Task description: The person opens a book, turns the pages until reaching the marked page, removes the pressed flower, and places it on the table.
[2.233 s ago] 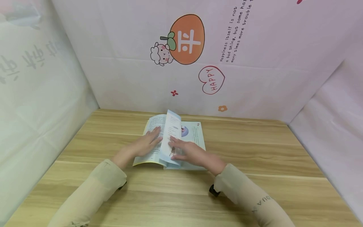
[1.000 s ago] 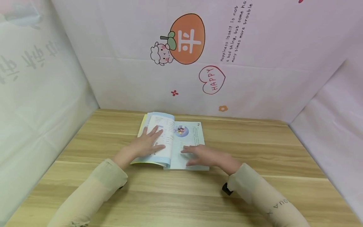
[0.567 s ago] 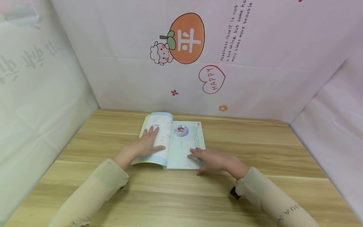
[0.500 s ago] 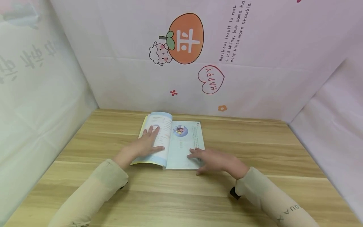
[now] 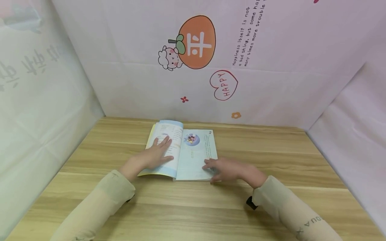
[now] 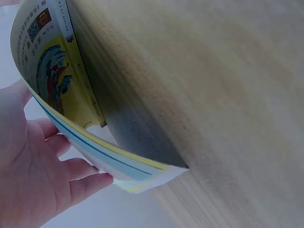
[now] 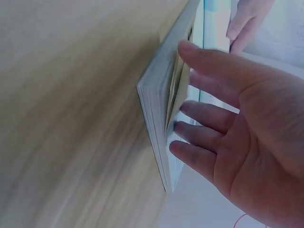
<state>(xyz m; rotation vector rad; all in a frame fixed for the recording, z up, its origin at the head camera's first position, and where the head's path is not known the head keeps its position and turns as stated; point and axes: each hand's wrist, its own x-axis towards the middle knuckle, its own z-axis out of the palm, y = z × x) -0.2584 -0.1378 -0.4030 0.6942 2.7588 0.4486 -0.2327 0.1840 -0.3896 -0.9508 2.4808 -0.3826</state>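
An open book (image 5: 193, 170) lies on the table, its left-hand pages arching up and its yellow cover edge showing beneath them. My left hand (image 5: 155, 156) rests with spread fingers on the left page, which has blue bands at top and bottom. The left wrist view shows that hand (image 6: 47, 171) beside the curved cover, whose underside is printed in yellow. At the lower right corner of the right page is my right hand (image 5: 227, 170). In the right wrist view its thumb (image 7: 190, 50) is at the edge of a slightly lifted page (image 7: 176, 92), with the fingers on the page's other side.
The wooden table (image 5: 181, 214) runs back to a white cloth wall (image 5: 135, 90) printed with an orange fruit, a small sheep and a heart. More white cloth hangs at the left and right sides.
The turned page has come down on the left under my left hand. My right hand has moved right to the lower corner of the right page, where a page edge now lifts slightly.
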